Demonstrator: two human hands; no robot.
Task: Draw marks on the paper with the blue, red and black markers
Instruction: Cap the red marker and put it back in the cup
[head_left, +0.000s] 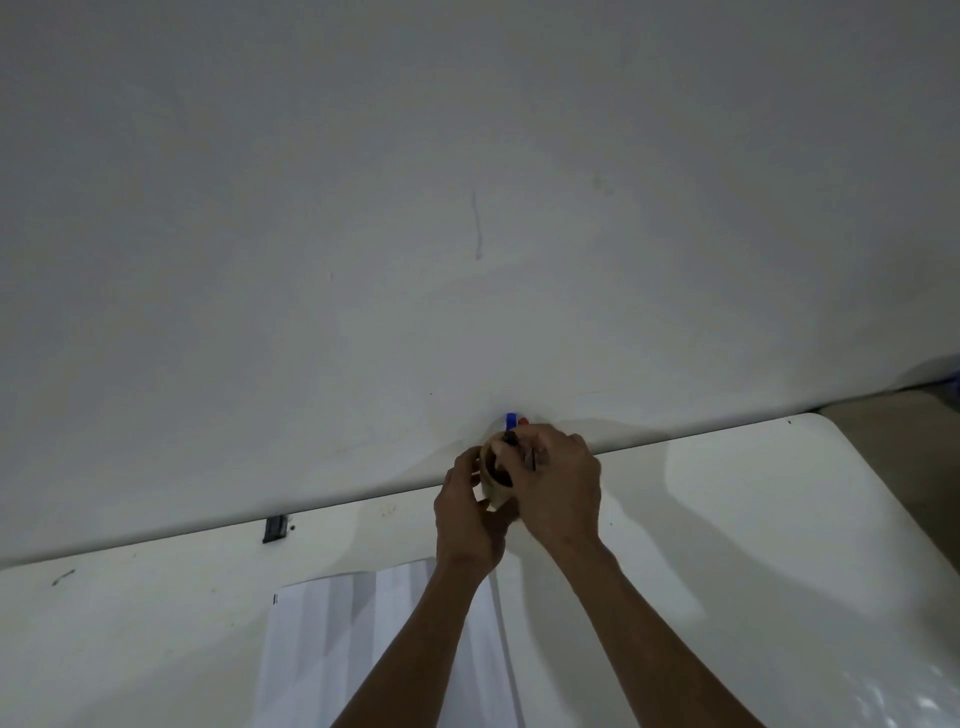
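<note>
A tan cup (493, 486) stands at the far edge of the white table, against the wall. My left hand (467, 514) wraps around its left side. My right hand (558, 480) covers its top and right side, its fingers closed over the markers. A blue marker cap (511, 419) and a bit of red marker cap (523, 421) stick up above my right hand; a dark marker end (510, 440) shows at the cup's mouth. The white paper (363, 639) lies on the table near me, partly under my forearms.
The white table (753, 545) ends in a rounded corner at the right, with floor beyond it. A plain wall (467, 208) rises right behind the cup. A small black clip (274, 529) sits at the table's far edge on the left.
</note>
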